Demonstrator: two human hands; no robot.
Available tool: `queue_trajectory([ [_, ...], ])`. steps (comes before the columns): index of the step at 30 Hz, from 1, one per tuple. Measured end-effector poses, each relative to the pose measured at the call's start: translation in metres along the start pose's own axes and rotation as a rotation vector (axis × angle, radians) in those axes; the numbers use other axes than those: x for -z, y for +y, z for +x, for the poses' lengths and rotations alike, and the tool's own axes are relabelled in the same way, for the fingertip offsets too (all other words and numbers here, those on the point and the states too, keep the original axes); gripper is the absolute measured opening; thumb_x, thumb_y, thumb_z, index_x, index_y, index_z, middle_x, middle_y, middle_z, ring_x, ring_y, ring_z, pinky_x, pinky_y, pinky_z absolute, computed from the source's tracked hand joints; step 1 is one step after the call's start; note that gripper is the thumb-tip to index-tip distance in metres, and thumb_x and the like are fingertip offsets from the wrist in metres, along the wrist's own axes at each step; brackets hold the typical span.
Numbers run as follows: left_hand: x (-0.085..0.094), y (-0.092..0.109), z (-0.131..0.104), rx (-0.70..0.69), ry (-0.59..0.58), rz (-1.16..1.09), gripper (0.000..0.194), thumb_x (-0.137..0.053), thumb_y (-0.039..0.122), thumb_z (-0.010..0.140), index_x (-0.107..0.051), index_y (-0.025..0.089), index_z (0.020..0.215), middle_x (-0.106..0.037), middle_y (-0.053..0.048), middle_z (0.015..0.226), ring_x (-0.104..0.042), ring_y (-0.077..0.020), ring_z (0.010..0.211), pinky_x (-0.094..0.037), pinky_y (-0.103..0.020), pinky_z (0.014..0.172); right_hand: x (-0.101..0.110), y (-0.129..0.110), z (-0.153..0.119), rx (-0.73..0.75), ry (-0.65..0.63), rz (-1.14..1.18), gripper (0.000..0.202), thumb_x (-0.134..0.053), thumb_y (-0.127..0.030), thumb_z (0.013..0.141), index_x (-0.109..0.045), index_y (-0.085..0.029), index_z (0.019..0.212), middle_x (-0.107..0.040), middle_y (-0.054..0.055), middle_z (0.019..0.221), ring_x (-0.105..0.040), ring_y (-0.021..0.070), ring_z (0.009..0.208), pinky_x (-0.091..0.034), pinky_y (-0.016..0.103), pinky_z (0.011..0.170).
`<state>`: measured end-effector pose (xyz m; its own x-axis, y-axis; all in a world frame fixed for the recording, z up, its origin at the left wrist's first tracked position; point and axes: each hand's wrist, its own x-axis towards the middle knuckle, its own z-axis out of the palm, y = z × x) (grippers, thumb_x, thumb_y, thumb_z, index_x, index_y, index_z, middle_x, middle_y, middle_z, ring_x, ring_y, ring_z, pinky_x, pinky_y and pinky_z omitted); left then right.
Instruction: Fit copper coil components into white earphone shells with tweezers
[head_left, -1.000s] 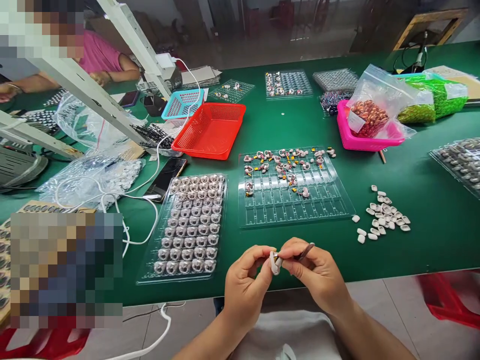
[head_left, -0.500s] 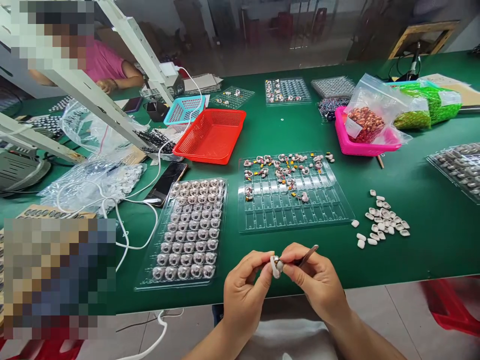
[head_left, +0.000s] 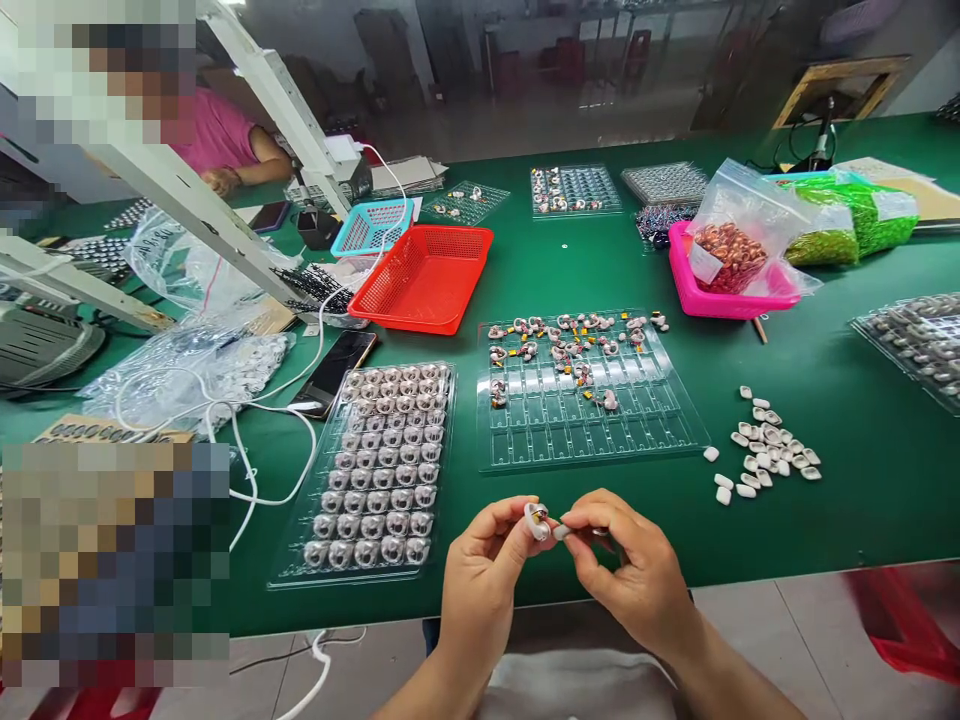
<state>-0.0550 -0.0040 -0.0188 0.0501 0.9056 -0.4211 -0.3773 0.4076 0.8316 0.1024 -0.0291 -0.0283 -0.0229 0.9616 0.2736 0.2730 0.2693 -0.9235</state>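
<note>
Between thumb and fingers, my left hand (head_left: 491, 570) pinches a small white curved part (head_left: 536, 520) with a bit of yellow and dark inside it. My right hand (head_left: 634, 565) pinches a small pale cap (head_left: 562, 532) close beside that part; whether the two touch is unclear. A thin dark tool (head_left: 600, 533) shows among my right fingers, mostly hidden. Beyond my hands lies a clear tray (head_left: 592, 440) with small wired parts in its far rows. Loose white caps (head_left: 772, 440) lie in a pile to the right.
To the left, a tray of shiny round parts (head_left: 373, 500) sits near a phone (head_left: 337, 370) and white cable (head_left: 277, 495). Farther back are a red basket (head_left: 427, 285), a blue basket (head_left: 367, 228) and a pink basket (head_left: 731, 300) holding a bag. A person's arm (head_left: 266, 160) rests at the far left.
The pale cap in my right hand has come away from the curved part, which has turned in my left fingers. The tool in my right hand has tipped down from its raised slant.
</note>
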Motion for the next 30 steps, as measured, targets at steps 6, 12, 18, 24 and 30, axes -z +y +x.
queue_trajectory([
  [6,0.0004,0.0028,0.0020,0.041,-0.045,0.013,0.030,-0.087,0.035,0.068,-0.077,0.012,0.085,-0.074,-0.005,0.072,-0.070,-0.0166,0.066,-0.061,-0.027,0.065,0.0086,-0.0008,-0.0005,-0.161,-0.087,0.140,0.004,-0.060,-0.020,0.094,-0.064,-0.022,0.095,-0.064,0.003,0.085,-0.060,0.0160,0.073,-0.048,0.026,0.062],
  [12,0.0026,-0.0012,0.0008,0.016,-0.110,0.074,0.028,-0.085,0.038,0.072,-0.078,0.014,0.084,-0.075,-0.004,0.073,-0.067,-0.0139,0.061,-0.056,-0.024,0.063,0.0058,-0.0043,0.0044,-0.202,-0.115,0.411,0.006,-0.062,-0.023,0.096,-0.067,-0.023,0.099,-0.065,0.004,0.092,-0.066,0.0176,0.077,-0.052,0.029,0.068],
  [18,0.0065,0.0004,-0.0019,-0.030,-0.166,0.131,0.022,-0.083,0.035,0.075,-0.080,0.016,0.087,-0.075,-0.004,0.073,-0.066,-0.0138,0.064,-0.055,-0.023,0.065,0.0051,-0.0038,0.0081,-0.170,-0.084,0.400,0.012,-0.064,-0.018,0.094,-0.073,-0.025,0.098,-0.067,0.003,0.088,-0.064,0.0165,0.078,-0.050,0.027,0.067],
  [24,0.0059,0.0008,-0.0043,-0.152,-0.177,0.206,0.013,-0.078,0.029,0.080,-0.080,0.019,0.088,-0.075,-0.004,0.077,-0.066,-0.0136,0.066,-0.056,-0.022,0.064,0.0043,-0.0004,0.0057,-0.153,-0.078,0.446,0.020,-0.063,-0.014,0.094,-0.075,-0.028,0.103,-0.068,0.003,0.089,-0.066,0.0169,0.078,-0.050,0.028,0.067],
  [30,0.0090,-0.0036,-0.0037,-0.334,-0.176,0.314,0.012,-0.073,0.019,0.084,-0.080,0.024,0.093,-0.075,-0.003,0.086,-0.069,-0.0141,0.076,-0.056,-0.019,0.068,0.0027,-0.0009,0.0036,-0.122,-0.038,0.455,0.025,-0.065,-0.011,0.092,-0.076,-0.030,0.103,-0.068,0.003,0.086,-0.065,0.0163,0.077,-0.050,0.027,0.066],
])
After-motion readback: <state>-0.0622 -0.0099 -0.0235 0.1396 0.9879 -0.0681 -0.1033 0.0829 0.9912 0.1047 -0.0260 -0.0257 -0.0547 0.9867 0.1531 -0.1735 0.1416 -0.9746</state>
